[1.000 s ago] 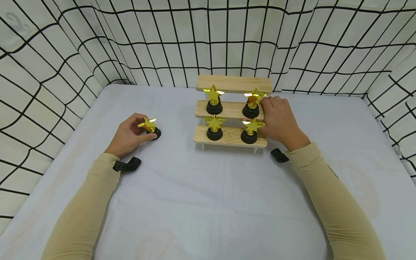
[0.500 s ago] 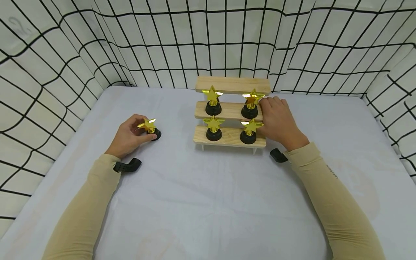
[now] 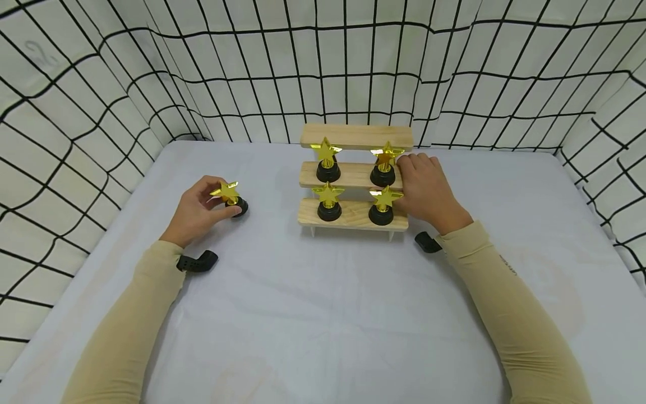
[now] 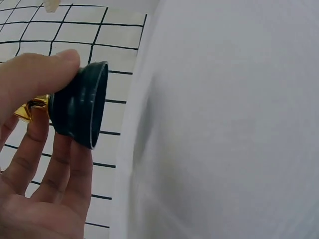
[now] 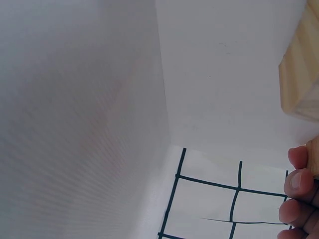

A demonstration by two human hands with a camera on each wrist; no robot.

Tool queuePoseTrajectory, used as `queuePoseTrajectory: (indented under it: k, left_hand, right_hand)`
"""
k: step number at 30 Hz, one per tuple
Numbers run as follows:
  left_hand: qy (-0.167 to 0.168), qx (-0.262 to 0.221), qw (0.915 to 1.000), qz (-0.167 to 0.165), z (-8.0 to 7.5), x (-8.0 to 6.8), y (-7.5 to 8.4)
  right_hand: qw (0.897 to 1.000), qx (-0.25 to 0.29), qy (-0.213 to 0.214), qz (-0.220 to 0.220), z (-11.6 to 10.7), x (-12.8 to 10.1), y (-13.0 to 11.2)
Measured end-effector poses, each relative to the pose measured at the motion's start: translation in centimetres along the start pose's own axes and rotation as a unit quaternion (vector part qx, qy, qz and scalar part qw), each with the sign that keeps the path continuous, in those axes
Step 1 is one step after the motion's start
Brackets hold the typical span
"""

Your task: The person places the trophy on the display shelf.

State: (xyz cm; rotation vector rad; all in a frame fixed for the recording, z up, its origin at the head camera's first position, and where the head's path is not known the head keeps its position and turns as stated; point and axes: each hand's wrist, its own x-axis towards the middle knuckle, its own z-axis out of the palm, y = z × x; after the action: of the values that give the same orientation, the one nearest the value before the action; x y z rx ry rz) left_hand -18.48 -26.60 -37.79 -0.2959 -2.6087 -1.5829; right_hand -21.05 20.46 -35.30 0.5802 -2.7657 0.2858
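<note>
In the head view my left hand (image 3: pixel 195 210) pinches a small gold star trophy (image 3: pixel 229 192) by its round black base. The left wrist view shows that base (image 4: pixel 82 104) between thumb and fingers, its underside a little off the white cloth. A three-tier wooden display stand (image 3: pixel 355 213) bears two star trophies on the middle tier, left (image 3: pixel 328 169) and right (image 3: pixel 382 175), and two on the lowest, left (image 3: pixel 329 210) and right (image 3: pixel 381 214). My right hand (image 3: pixel 428 188) grips the stand's right end; the thumb is partly hidden. In the right wrist view, fingertips (image 5: pixel 299 184) lie against wood.
The top tier (image 3: pixel 357 136) bears no trophy. White cloth (image 3: pixel 303 314) covers the table. A black wire grid (image 3: pixel 345 73) over white panels encloses the back and both sides, close behind the stand. Dark straps (image 3: pixel 198 262) sit at both wrists.
The head view has tilted and shifted slightly, so everything sits a little lower and further left. Both hands keep their holds, and the trophies on the stand stay in place.
</note>
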Motion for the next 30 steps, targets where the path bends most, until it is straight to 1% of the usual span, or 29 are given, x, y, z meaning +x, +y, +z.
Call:
queuePoseTrajectory:
  k: [3,9,16,22,30]
  left_hand:
    - [-0.001,0.003,1.0000,0.003,-0.2,0.2,0.6]
    - [-0.002,0.012,0.9997,0.021,-0.5,0.6,1.8]
    - [-0.004,0.026,0.9993,0.027,-0.8,0.8,3.5]
    - [-0.007,0.032,0.9984,0.045,-0.9,1.1,4.7]
    - [-0.017,0.066,0.9948,0.076,-0.7,1.8,6.7]
  right_hand:
    - [1.000,0.000,0.004,-0.002,-0.1,-0.1,0.0]
    - [1.000,0.002,0.004,0.000,0.0,-0.1,0.0]
    - [1.000,0.007,0.012,-0.005,0.1,0.0,0.0]
    - [1.000,0.006,0.010,-0.005,0.3,0.1,0.0]
    - [1.000,0.001,0.000,0.003,0.1,0.1,0.0]
